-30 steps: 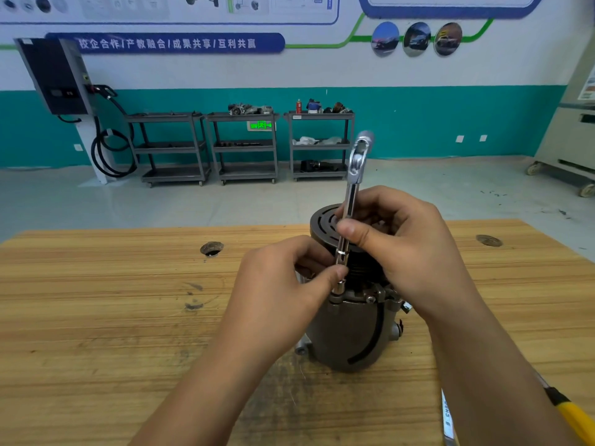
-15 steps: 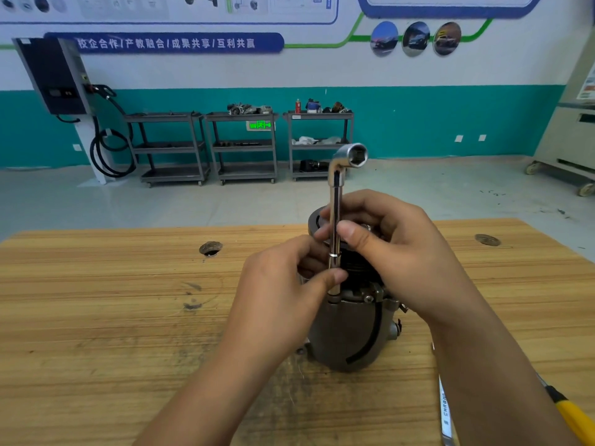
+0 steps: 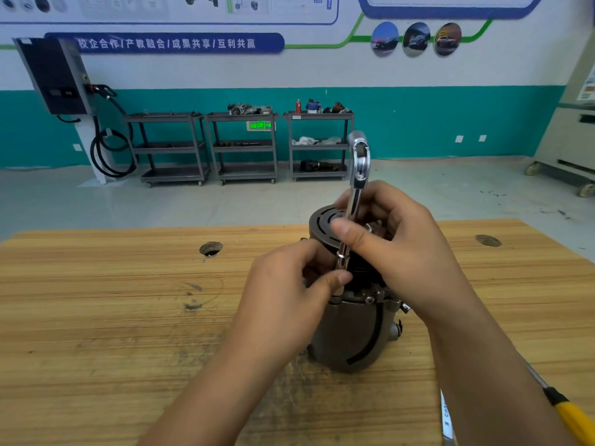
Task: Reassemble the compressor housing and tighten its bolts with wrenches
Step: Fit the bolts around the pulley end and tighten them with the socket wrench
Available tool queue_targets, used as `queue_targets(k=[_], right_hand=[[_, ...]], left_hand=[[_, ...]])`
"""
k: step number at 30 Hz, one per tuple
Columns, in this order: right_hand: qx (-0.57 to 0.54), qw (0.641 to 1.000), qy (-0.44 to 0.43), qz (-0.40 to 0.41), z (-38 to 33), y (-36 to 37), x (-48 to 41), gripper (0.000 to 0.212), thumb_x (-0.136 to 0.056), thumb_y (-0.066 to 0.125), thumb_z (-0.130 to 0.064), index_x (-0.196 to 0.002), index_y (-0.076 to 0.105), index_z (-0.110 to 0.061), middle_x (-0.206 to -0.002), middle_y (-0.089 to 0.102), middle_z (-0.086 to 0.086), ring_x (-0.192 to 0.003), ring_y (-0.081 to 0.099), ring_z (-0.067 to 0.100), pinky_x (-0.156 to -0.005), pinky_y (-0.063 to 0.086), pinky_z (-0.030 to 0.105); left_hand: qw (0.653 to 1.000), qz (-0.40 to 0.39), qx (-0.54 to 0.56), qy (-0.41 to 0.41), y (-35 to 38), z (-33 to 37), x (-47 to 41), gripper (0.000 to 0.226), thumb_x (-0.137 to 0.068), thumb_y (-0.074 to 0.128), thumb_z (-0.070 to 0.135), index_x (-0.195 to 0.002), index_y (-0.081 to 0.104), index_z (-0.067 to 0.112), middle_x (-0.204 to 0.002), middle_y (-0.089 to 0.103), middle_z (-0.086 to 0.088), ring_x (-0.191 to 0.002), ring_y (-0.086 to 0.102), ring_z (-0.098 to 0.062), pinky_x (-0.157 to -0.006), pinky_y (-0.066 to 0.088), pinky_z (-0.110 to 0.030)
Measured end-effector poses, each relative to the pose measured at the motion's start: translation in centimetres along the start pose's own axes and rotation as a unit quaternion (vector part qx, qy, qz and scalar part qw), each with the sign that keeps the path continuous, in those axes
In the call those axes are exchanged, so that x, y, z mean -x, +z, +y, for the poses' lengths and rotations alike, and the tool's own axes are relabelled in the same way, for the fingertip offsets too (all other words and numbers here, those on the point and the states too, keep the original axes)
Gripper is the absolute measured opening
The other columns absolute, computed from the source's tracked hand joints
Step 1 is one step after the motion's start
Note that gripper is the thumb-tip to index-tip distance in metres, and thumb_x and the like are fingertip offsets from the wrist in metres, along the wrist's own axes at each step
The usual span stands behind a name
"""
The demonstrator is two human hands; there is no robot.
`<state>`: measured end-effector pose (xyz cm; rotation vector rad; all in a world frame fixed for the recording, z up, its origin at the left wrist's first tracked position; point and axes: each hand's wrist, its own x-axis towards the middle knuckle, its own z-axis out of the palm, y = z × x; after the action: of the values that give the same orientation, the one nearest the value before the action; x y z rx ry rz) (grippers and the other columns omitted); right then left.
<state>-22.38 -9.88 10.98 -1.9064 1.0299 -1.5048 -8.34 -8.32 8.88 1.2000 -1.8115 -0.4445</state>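
Observation:
A grey metal compressor housing stands upright on the wooden table, with a black slotted pulley disc on top. A chrome L-shaped socket wrench stands vertical, its lower end on a bolt at the housing's upper flange. My left hand pinches the wrench's lower shaft between thumb and fingers. My right hand grips the shaft higher up, thumb across it. The bolt under the wrench is hidden.
A yellow-handled tool and a flat chrome wrench lie at the table's near right corner beside my right forearm. Two round holes sit in the tabletop. Shelving carts stand by the far wall.
The wrench has been twirled on its upright shaft: its bent top end pointed right half a second ago and now faces edge-on again. Both hands stay on the shaft.

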Motion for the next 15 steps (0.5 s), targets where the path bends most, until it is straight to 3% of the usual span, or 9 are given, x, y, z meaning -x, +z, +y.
queue_targets(k=[2,5,12,15], right_hand=[[-0.027,0.999,0.002,-0.034,-0.2,-0.3,0.0,0.020,-0.084,0.056,-0.025,-0.102,0.062,-0.030,-0.090,0.070,-0.008,-0.091,0.065,0.005,-0.078,0.051,0.019],[-0.048,0.997,-0.001,-0.053,-0.4,-0.5,0.1,0.018,-0.086,0.051,-0.019,-0.097,0.063,-0.026,-0.088,0.072,-0.006,-0.090,0.068,0.007,-0.078,0.052,0.020],[-0.035,0.999,-0.011,0.014,-0.4,0.1,0.1,0.013,-0.077,0.070,-0.018,-0.078,0.063,-0.029,-0.074,0.070,-0.010,-0.074,0.067,0.004,-0.070,0.055,0.025],[-0.021,0.998,-0.016,0.051,-0.2,0.6,0.1,0.020,-0.073,0.077,-0.016,-0.073,0.059,-0.024,-0.064,0.063,-0.015,-0.059,0.057,-0.002,-0.055,0.045,0.012]], left_hand=[[1.000,-0.004,-0.006,0.005,-0.1,-0.1,-0.1,0.013,-0.078,0.072,0.025,-0.070,0.062,0.025,-0.066,0.064,0.012,-0.070,0.058,0.000,-0.059,0.040,-0.012],[0.999,-0.007,-0.028,0.018,-0.2,-0.2,0.0,0.012,-0.080,0.069,0.027,-0.072,0.061,0.024,-0.070,0.063,0.012,-0.075,0.056,-0.002,-0.067,0.041,-0.016],[0.999,0.023,-0.028,0.016,-0.1,0.0,0.0,0.016,-0.072,0.073,0.037,-0.070,0.060,0.028,-0.069,0.063,0.016,-0.078,0.056,0.003,-0.065,0.039,-0.010],[0.999,0.026,-0.028,0.014,0.1,0.1,0.1,0.021,-0.070,0.074,0.038,-0.067,0.057,0.027,-0.067,0.061,0.013,-0.076,0.056,-0.001,-0.063,0.040,-0.013]])
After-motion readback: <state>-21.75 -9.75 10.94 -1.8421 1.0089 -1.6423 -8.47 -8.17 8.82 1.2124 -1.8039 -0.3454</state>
